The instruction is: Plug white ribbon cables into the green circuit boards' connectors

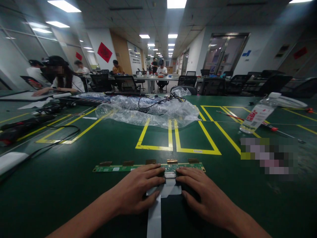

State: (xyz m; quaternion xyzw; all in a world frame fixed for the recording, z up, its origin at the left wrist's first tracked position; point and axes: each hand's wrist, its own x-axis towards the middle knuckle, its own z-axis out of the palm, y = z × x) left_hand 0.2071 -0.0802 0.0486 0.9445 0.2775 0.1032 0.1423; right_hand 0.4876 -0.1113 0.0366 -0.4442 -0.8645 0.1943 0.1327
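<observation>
A long, narrow green circuit board [119,168] with copper-coloured tabs along its far edge lies across the table in front of me. A white flat ribbon cable [154,218] runs from the near side up to a connector [170,175] at the board's near edge. My left hand [140,185] has its fingertips at the connector's left side and its thumb on the cable. From the right, my right hand [198,190] grips the connector end of the cable, fingertips at its side and thumb by the cable's edge. The fingers partly cover the board.
Beyond the board lies crumpled clear plastic wrap [148,112] with black cables. A tilted-looking bottle [259,114] stands right, near screwdrivers [273,129]. Black tools [24,127] and a thin cord lie left. Yellow tape [198,152] marks the green table. A person [61,77] sits far left.
</observation>
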